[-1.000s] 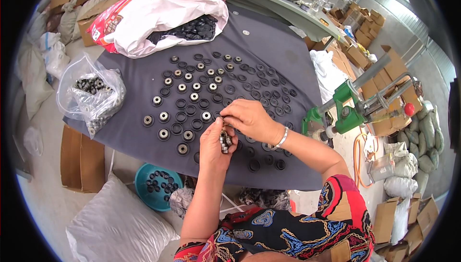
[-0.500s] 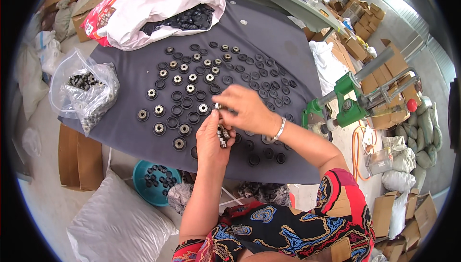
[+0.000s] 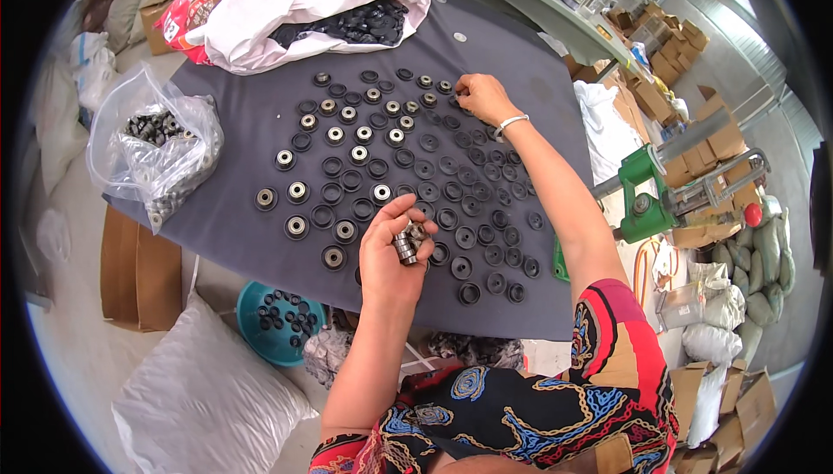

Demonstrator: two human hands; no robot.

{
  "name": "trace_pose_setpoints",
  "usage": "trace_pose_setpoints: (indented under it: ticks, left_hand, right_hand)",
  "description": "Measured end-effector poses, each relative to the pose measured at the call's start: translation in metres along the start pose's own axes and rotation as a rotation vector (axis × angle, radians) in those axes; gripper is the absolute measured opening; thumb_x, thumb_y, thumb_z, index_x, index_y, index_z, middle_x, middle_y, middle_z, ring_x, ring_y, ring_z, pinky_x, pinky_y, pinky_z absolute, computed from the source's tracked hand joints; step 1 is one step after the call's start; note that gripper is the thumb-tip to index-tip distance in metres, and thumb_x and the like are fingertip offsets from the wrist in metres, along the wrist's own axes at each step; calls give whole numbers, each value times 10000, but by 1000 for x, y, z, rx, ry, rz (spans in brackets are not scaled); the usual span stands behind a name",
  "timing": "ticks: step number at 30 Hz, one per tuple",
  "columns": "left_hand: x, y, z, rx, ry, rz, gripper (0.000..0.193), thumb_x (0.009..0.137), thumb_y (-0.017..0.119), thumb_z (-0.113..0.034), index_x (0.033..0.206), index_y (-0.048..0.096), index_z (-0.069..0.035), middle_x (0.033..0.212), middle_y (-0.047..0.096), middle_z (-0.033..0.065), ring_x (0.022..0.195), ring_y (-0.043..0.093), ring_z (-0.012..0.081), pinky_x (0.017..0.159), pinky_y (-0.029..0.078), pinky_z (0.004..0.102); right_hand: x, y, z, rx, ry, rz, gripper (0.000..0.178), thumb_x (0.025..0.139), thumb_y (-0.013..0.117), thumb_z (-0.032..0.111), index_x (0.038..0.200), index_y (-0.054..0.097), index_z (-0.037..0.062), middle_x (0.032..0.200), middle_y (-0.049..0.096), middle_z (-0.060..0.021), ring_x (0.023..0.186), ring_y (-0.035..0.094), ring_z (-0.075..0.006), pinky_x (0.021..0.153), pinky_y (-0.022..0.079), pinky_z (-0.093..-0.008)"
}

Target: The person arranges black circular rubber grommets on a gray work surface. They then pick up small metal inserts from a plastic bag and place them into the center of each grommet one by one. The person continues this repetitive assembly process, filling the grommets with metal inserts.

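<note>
**Left hand (image 3: 395, 244) cradles bearings (image 3: 405, 251), right hand (image 3: 488, 99) out at the far side of the black rings (image 3: 465, 237)**

Head view: the left hand is palm-up, fingers curled around several bearings, low over the near middle of the worktop (image 3: 260, 261). The right hand sits at one o'clock from it, well apart, arm outstretched. Its fingertips are drawn narrow and point toward nine o'clock, down at the rings; whether they grip a bearing cannot be told, as the fingers hide it.

The bare rings spread between the hands and on round to four o'clock of the left hand, so the left is nearer the close ones, the right nearer the far ones. Rings carrying bearings (image 3: 297, 192) lie mainly from nine to twelve o'clock of the left hand, with a few just beside the right fingertips. The stacked bearings in the palm run along a tilted axis, eleven to five o'clock.

The bearings are short, shiny, silvery cylinders; those seated in rings show pale faces with darker centres. The rings are round, matt black and low. More bearings fill a clear plastic bag (image 3: 108, 157) at ten o'clock.
</note>
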State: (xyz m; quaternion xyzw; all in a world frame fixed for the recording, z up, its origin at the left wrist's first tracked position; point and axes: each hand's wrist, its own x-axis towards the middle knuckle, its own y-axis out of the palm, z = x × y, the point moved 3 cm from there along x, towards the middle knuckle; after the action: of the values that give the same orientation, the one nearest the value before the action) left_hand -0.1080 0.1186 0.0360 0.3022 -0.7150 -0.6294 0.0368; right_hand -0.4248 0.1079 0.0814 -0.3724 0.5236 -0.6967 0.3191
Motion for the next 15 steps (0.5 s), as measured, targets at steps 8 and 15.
trace_pose_setpoints:
  ticks: [8, 15]
  left_hand:
    - [2, -3, -1, 23, 8, 3, 245, 839, 439, 5, 1060, 545, 11, 829, 597, 106, 696, 602, 231, 448, 395, 266]
    - [1, -3, -1, 7, 11, 3, 230, 848, 447, -3, 1056, 544, 11, 826, 596, 108, 690, 604, 230, 445, 394, 263]
  right_hand:
    - [11, 15, -10, -71, 34, 35, 246, 723, 659, 103, 954, 703, 33, 885, 689, -160, 854, 654, -305, 785, 502, -379]
    - [22, 18, -19, -36, 78, 58, 227, 723, 675, 127, 939, 715, 69, 895, 685, -162, 891, 646, -324, 811, 499, -398]
